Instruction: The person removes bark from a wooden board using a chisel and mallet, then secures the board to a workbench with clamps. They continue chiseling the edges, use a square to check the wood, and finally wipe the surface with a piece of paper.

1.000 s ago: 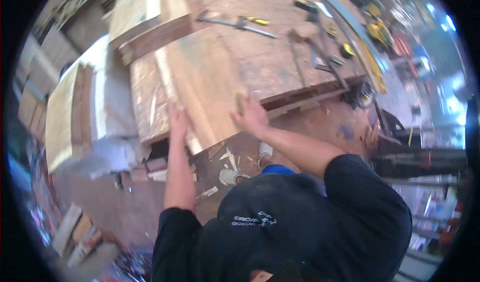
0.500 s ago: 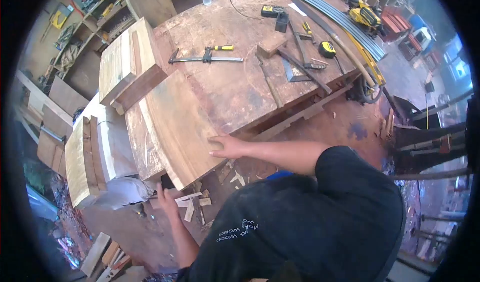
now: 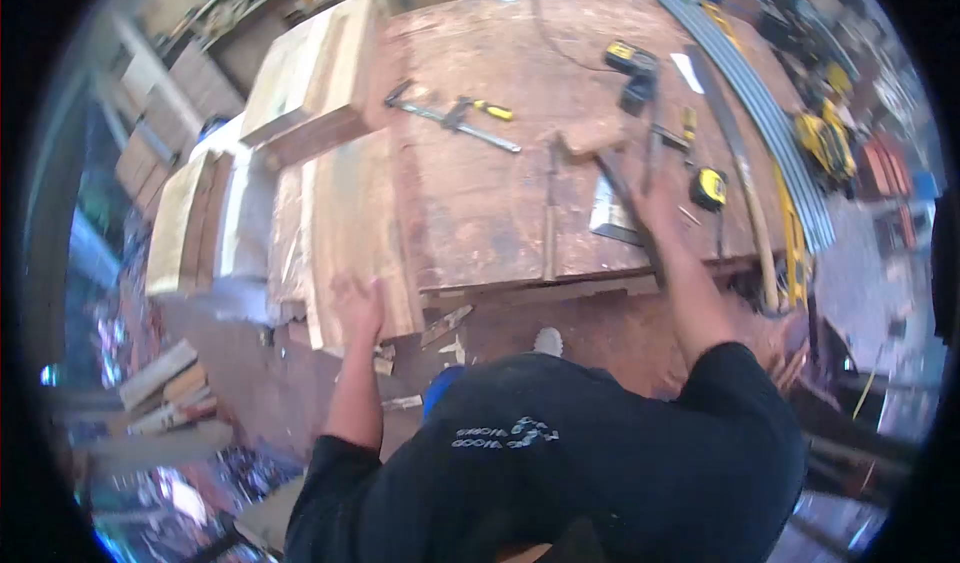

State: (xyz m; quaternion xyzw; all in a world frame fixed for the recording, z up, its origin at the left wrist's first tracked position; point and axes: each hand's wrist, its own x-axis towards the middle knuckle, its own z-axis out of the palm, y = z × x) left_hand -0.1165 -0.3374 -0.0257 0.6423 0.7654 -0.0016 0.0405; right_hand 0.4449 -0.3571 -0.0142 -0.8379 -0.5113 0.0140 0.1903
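My left hand (image 3: 358, 305) rests on the near end of a thick wooden board (image 3: 352, 203), fingers spread over its face. The board lies on the left part of the workbench and overhangs its front edge. Blurred by motion, my right hand (image 3: 655, 208) is over the tools on the right. Beside it are the dark handle of a wooden-headed mallet (image 3: 592, 143), a metal square (image 3: 610, 206) and a yellow tape measure (image 3: 709, 188). Whether its fingers hold anything cannot be made out.
A bar clamp (image 3: 455, 123) lies mid-bench, near a thin chisel-like tool (image 3: 550, 213). Stacked thick planks (image 3: 315, 68) stand at the back left. Metal strips (image 3: 750, 113) run along the right side. Wood scraps (image 3: 445, 325) litter the floor by the bench.
My right hand has left the board and moved right to the tools. My left hand has come up from beside the board onto its near end. The view has shifted right.
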